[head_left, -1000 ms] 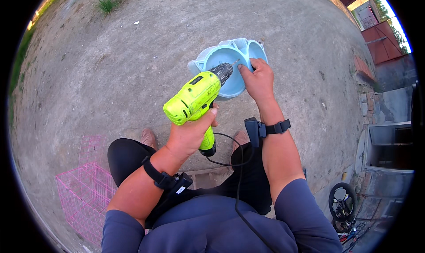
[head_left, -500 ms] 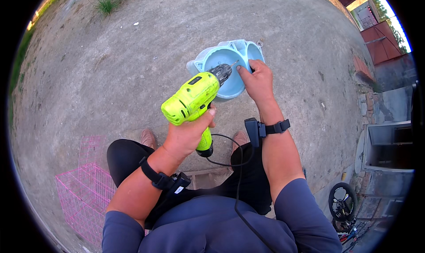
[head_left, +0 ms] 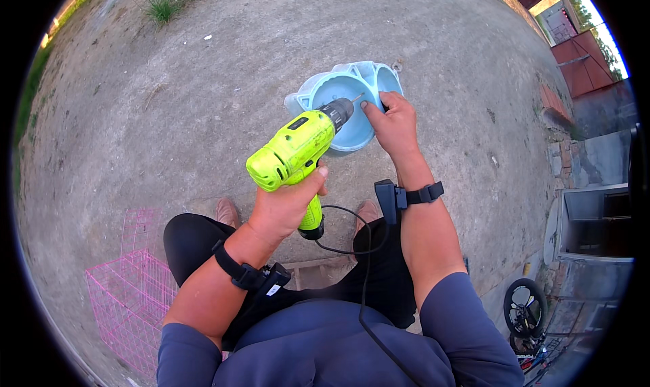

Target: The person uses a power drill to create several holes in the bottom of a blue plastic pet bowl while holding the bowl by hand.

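Steadying the drill (head_left: 288, 150) with a firm wrist is, in my judgement, most important here, and the right thumb (head_left: 372, 111) should be kept clear of the bit (head_left: 358, 98). The left grip (head_left: 286, 203) is closed around the drill's handle (head_left: 312, 216), with the bit pointing up and right from it; whether the drill is running, I cannot tell. The right grip (head_left: 395, 124) is narrow, pinching the blue bowl (head_left: 352, 133) by its wall. The bowl lies mostly to the left of this grip; whether the bit touches it is not clear.
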{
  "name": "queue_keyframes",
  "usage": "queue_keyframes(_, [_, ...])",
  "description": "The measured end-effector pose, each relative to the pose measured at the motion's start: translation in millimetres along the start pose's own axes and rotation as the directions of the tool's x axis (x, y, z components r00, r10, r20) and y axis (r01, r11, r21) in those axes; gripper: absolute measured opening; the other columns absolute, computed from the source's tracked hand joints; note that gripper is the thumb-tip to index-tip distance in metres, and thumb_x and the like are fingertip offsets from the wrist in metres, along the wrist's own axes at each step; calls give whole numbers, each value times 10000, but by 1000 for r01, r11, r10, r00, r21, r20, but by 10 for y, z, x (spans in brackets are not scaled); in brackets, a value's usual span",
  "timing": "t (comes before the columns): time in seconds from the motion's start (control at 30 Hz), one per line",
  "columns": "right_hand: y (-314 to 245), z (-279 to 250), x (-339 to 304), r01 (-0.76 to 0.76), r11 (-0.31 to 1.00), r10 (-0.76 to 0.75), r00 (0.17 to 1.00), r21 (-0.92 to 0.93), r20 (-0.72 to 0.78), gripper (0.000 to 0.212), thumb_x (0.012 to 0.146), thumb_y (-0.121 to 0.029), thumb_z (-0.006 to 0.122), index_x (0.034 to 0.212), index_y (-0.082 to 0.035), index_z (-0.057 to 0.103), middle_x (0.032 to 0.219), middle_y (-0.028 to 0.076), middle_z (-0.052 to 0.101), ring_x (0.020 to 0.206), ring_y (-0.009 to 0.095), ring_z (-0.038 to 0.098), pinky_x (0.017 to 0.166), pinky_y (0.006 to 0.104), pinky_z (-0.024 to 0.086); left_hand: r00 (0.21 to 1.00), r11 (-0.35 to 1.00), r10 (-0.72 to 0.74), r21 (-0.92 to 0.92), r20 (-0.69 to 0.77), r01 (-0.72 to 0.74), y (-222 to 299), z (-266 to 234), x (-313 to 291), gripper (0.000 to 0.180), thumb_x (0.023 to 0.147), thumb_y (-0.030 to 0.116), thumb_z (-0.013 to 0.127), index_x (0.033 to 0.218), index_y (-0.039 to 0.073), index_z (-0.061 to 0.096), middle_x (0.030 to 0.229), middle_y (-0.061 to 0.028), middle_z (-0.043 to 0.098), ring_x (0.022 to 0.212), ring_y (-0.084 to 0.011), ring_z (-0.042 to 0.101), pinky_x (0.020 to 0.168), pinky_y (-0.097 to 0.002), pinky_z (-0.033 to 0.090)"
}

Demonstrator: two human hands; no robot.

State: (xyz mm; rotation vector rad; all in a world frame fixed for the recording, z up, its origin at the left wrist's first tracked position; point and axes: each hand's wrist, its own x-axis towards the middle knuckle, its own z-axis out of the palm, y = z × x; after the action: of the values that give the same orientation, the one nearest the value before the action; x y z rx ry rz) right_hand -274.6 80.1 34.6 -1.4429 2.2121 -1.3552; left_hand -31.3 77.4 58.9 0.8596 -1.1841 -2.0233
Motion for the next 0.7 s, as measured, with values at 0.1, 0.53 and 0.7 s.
queue_keyframes(0.1, [7, 6, -4, 4, 1000, -4, 1000, 12, -1, 184, 753, -151, 725, 804, 12, 655, 778, 130, 585, 710, 265, 584, 635, 370, 463, 1000, 1000, 0, 0, -6, 0, -11, -6, 2, 300, 882, 53, 667, 1169, 29, 586, 940, -28, 626, 720, -120, 609, 642, -275, 507])
queue_keyframes(0.53, [-24, 6, -9, -3, 1000, 3, 1000, 3, -2, 179, 753, -145, 726, 795, 13, 653, 763, 128, 577, 701, 258, 581, 630, 369, 461, 1000, 1000, 4, -23, -26, -5, -14, 2, 13, 290, 864, 36, 677, 1146, 35, 608, 923, -32, 628, 707, -121, 607, 632, -273, 503])
queue_keyframes(0.7, [-19, 6, -11, -5, 1000, 5, 1000, 6, 1, 183, 754, -150, 726, 800, 12, 654, 763, 128, 580, 707, 260, 585, 635, 370, 464, 1000, 1000, 14, -24, -24, -15, -8, 3, 17, 304, 862, 29, 675, 1157, 32, 606, 927, -38, 628, 707, -123, 607, 626, -272, 504])
